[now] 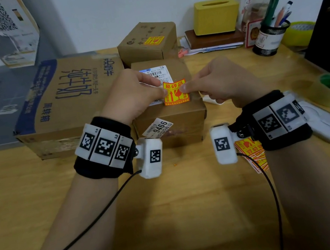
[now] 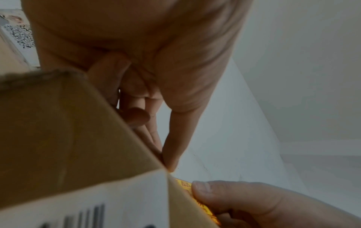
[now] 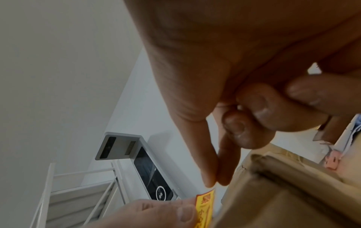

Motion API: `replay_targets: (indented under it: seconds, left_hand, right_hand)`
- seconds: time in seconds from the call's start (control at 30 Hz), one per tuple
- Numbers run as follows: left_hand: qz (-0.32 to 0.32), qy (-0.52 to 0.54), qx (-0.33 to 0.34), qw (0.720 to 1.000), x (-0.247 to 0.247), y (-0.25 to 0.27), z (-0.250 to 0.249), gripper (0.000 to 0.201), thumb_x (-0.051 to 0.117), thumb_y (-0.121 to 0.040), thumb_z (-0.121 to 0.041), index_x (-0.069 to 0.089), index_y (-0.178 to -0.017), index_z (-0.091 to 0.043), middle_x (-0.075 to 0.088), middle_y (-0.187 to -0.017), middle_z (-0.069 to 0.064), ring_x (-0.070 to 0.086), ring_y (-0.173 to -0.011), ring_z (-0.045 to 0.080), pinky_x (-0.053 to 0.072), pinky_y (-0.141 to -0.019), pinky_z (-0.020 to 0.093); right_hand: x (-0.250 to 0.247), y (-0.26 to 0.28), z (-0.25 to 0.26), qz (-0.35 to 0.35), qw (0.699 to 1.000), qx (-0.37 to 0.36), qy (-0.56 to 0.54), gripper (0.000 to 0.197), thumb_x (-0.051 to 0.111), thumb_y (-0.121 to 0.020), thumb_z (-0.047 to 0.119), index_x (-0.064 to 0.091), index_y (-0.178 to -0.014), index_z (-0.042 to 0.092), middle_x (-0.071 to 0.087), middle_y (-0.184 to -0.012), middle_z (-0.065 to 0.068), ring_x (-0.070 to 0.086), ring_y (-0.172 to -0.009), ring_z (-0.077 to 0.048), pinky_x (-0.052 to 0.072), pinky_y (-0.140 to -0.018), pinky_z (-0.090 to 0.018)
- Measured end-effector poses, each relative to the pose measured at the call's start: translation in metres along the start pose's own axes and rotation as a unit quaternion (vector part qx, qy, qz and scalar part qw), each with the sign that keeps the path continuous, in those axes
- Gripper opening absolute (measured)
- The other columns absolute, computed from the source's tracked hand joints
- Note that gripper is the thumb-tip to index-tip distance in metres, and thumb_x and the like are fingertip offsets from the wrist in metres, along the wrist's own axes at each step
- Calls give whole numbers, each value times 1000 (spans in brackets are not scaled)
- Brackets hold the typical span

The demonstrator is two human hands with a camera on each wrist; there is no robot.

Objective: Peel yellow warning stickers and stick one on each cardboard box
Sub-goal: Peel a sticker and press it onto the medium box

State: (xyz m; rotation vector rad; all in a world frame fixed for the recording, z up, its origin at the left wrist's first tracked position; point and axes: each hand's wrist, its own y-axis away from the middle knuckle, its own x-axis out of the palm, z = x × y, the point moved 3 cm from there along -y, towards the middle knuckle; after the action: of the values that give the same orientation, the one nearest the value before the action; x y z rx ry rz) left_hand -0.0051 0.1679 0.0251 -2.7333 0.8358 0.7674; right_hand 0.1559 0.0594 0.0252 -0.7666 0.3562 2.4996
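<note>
At the centre of the head view, both hands hold one yellow warning sticker (image 1: 175, 92) over the top of the middle cardboard box (image 1: 168, 111). The left hand (image 1: 133, 95) pinches the sticker's left edge between thumb and forefinger, and the right hand (image 1: 220, 81) pinches its right edge the same way, the remaining fingers (image 3: 273, 108) of each hand curled in. Whether the sticker already touches the box top I cannot tell; it partly covers a white shipping label (image 1: 156, 76). Behind this box, higher in the frame, a smaller cardboard box (image 1: 146, 41) already carries a yellow sticker. To the left lies a large flat carton (image 1: 65, 101) with blue print. Low and right of centre, under the right wrist, a stack of sticker sheets (image 1: 253, 156) lies on the wooden bench (image 1: 175, 220).
</note>
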Motion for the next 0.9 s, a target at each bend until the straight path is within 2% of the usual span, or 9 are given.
replay_targets:
  seconds: [0.1, 0.23, 0.37, 0.5, 0.6, 0.67, 0.73, 0.8, 0.9]
  left_hand:
    - [-1, -15, 4, 1000, 0, -1, 0, 17, 85, -77, -27, 75, -90, -23, 73, -99, -1, 65, -96, 7, 56, -91, 37]
    - [-2, -29, 3, 1000, -1, 0, -1, 14, 85, -77, -28, 73, -85, -26, 72, -106, -1, 64, -104, 11, 56, -91, 38]
    - [-8, -36, 1, 999, -1, 0, 0, 17, 85, -76, -28, 75, -89, -25, 69, -106, -3, 60, -99, 8, 56, -89, 34]
    - [-6, -43, 1, 999, -1, -1, 0, 18, 85, -77, -28, 76, -91, -24, 69, -108, -1, 60, -99, 8, 56, -89, 35]
    - [-7, -50, 0, 999, -1, -2, 1, 18, 86, -76, -29, 75, -91, -24, 70, -107, -2, 61, -103, 10, 55, -88, 34]
    - [-8, -51, 0, 999, -1, -2, 0, 18, 86, -76, -29, 76, -91, -23, 69, -98, -8, 61, -102, 8, 53, -82, 29]
    - [-4, -54, 1, 999, -1, -2, 1, 20, 85, -77, -28, 77, -93, -21, 65, -91, -13, 60, -100, 7, 49, -74, 21]
    - [-4, -58, 2, 998, -1, -2, 2, 19, 86, -76, -29, 76, -91, -22, 68, -100, -7, 60, -104, 8, 48, -72, 21]
    - [-3, -70, -4, 998, 0, -2, 2, 19, 88, -73, -31, 74, -85, -25, 72, -110, -1, 63, -110, 11, 51, -77, 28]
  right_hand:
    - [0, 0, 1, -9, 1000, 3, 17, 30, 83, -81, 41, 78, -73, 13, 48, -59, -5, 38, -52, -17, 28, -45, -27]
    - [2, -1, 1, -9, 1000, 0, 23, 24, 83, -82, 41, 78, -73, 19, 51, -57, -2, 39, -51, -14, 29, -45, -25]
    - [2, -3, -1, -26, 999, -2, 29, 21, 84, -81, 39, 81, -82, 18, 54, -43, 11, 44, -49, -6, 31, -48, -21]
    - [2, -5, -3, -35, 999, -18, 36, 25, 85, -80, 37, 82, -86, 13, 55, -51, 8, 45, -34, 4, 29, -37, -12]
    - [3, -4, -2, -34, 998, -26, 39, 22, 85, -81, 35, 81, -83, 13, 54, -39, 13, 46, -34, 9, 27, -33, -7]
    - [4, -4, -1, -37, 998, -29, 42, 23, 86, -80, 35, 81, -82, 13, 55, -41, 12, 48, -37, 6, 27, -33, -7]
    - [4, -3, 0, -38, 998, -31, 46, 23, 86, -79, 36, 82, -84, 13, 60, -55, 8, 51, -48, -1, 28, -34, -7]
    - [4, -2, 0, -36, 998, -32, 48, 24, 85, -79, 36, 82, -85, 13, 62, -62, 3, 50, -54, -5, 29, -35, -7]
    - [5, 0, 1, -35, 998, -27, 45, 24, 86, -79, 36, 81, -84, 13, 60, -61, 2, 47, -52, -5, 29, -36, -9]
